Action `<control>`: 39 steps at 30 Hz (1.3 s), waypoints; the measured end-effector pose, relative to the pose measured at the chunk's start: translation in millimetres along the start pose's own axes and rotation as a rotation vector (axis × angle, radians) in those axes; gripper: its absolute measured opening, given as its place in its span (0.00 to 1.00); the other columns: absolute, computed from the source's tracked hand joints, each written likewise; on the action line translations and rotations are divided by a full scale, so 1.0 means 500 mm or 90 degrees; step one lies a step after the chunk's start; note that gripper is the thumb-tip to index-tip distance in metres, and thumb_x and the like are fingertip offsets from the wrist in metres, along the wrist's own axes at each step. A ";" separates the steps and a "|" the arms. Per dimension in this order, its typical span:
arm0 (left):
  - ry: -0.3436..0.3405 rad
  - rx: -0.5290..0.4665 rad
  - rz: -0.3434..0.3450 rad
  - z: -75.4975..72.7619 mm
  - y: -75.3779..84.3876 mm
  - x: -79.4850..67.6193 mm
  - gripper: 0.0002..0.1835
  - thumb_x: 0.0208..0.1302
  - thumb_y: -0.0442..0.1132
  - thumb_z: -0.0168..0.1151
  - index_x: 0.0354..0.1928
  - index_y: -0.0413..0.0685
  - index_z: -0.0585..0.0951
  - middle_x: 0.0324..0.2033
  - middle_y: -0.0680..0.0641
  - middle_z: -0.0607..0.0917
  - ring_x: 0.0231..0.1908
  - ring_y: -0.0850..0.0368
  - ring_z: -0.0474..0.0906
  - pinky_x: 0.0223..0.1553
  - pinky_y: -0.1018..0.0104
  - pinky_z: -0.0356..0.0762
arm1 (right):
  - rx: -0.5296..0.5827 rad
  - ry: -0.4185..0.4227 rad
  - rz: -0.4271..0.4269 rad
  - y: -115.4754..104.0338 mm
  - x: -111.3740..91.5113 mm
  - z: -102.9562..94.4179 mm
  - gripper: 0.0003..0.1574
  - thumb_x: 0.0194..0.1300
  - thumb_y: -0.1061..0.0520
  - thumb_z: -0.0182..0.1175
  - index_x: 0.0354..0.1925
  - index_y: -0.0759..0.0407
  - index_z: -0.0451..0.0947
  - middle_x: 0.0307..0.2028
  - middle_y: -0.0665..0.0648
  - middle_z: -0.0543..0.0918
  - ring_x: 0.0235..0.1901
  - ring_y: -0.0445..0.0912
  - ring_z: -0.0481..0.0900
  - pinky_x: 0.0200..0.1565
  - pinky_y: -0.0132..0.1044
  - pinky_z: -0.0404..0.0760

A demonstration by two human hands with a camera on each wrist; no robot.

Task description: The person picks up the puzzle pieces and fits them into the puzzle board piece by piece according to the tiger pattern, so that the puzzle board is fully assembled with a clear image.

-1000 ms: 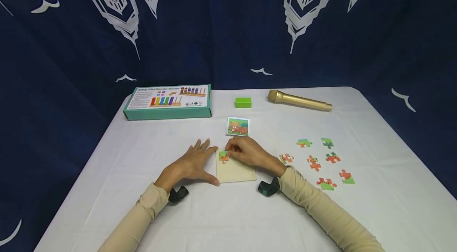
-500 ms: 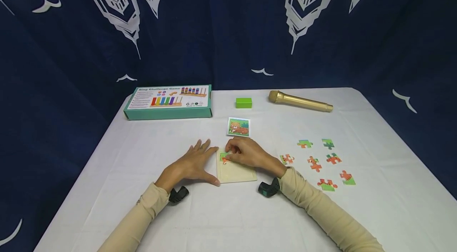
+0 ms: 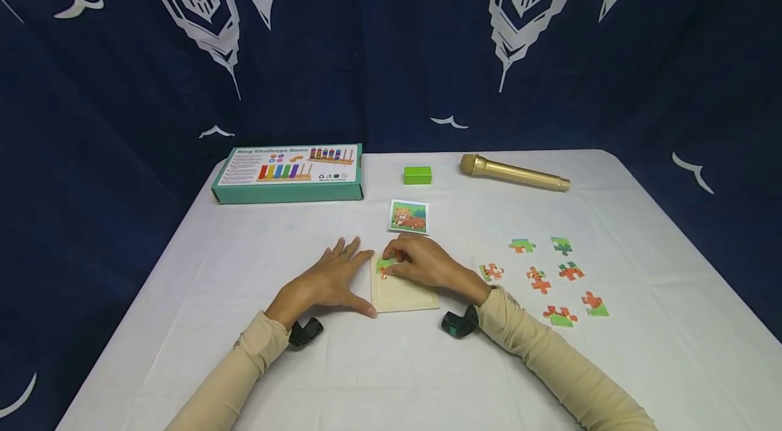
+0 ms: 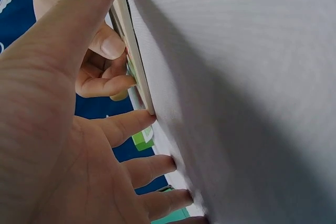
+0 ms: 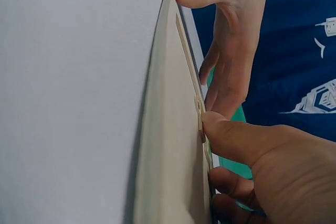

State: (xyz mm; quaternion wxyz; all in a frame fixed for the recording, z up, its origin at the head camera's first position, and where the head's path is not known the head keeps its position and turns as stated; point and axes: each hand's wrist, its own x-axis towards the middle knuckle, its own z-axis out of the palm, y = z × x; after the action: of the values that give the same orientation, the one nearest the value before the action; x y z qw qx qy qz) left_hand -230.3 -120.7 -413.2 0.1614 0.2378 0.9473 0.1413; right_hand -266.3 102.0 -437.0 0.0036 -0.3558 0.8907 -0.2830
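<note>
A pale wooden puzzle tray (image 3: 406,295) lies flat in front of me. A green-and-orange jigsaw piece (image 3: 382,267) sits at its upper-left corner, partly covered by my right hand (image 3: 421,260). That hand pinches the piece between thumb and curled fingers; the right wrist view shows the thumb on the piece (image 5: 200,121) just inside the raised rim. My left hand (image 3: 330,282) is spread along the tray's left side. Its thumb touches near the lower corner and its index fingertip meets the upper corner of the tray edge (image 4: 137,59).
Several loose jigsaw pieces (image 3: 538,279) are scattered on the white tablecloth (image 3: 391,377) at right. A tiger picture card (image 3: 408,216) lies beyond the tray. Farther back are a green block (image 3: 417,176), a gold microphone (image 3: 516,172) and a ring game box (image 3: 287,174).
My right hand has shifted slightly left over the tray, bringing the piece closer into the upper-left corner and covering more of it. The left hand stays in place.
</note>
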 end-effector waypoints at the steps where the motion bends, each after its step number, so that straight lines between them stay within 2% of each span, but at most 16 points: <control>1: -0.001 0.001 -0.001 -0.001 0.000 0.000 0.61 0.38 0.70 0.72 0.73 0.51 0.59 0.74 0.37 0.47 0.73 0.35 0.36 0.70 0.40 0.40 | -0.001 0.000 -0.001 0.000 0.000 0.000 0.13 0.60 0.52 0.68 0.42 0.54 0.82 0.28 0.45 0.75 0.28 0.37 0.70 0.31 0.29 0.71; 18: -0.004 -0.006 -0.004 -0.001 0.002 -0.002 0.62 0.38 0.70 0.72 0.74 0.51 0.58 0.74 0.38 0.46 0.73 0.36 0.35 0.71 0.41 0.39 | -0.010 0.011 0.005 0.000 0.001 0.004 0.13 0.61 0.53 0.67 0.44 0.54 0.80 0.26 0.45 0.74 0.25 0.37 0.69 0.29 0.30 0.69; 27: -0.015 -0.031 0.017 0.000 -0.002 -0.004 0.58 0.41 0.68 0.72 0.74 0.67 0.55 0.74 0.35 0.44 0.72 0.32 0.32 0.69 0.37 0.37 | -0.001 0.013 0.003 0.001 0.000 0.005 0.13 0.61 0.54 0.67 0.44 0.54 0.80 0.25 0.45 0.74 0.25 0.37 0.68 0.29 0.30 0.69; 39: -0.035 -0.037 0.016 -0.007 0.000 -0.004 0.55 0.43 0.67 0.71 0.74 0.68 0.57 0.74 0.35 0.41 0.72 0.32 0.29 0.69 0.37 0.35 | 0.014 0.024 0.001 0.000 0.004 0.003 0.11 0.61 0.52 0.67 0.41 0.54 0.80 0.23 0.46 0.72 0.23 0.37 0.67 0.26 0.29 0.67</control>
State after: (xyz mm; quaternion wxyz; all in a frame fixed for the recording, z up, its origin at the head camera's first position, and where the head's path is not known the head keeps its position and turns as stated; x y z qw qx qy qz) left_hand -230.2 -122.5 -409.6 0.1924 0.2489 0.9349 0.1643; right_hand -267.6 99.9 -438.1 -0.0088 -0.3495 0.8879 -0.2990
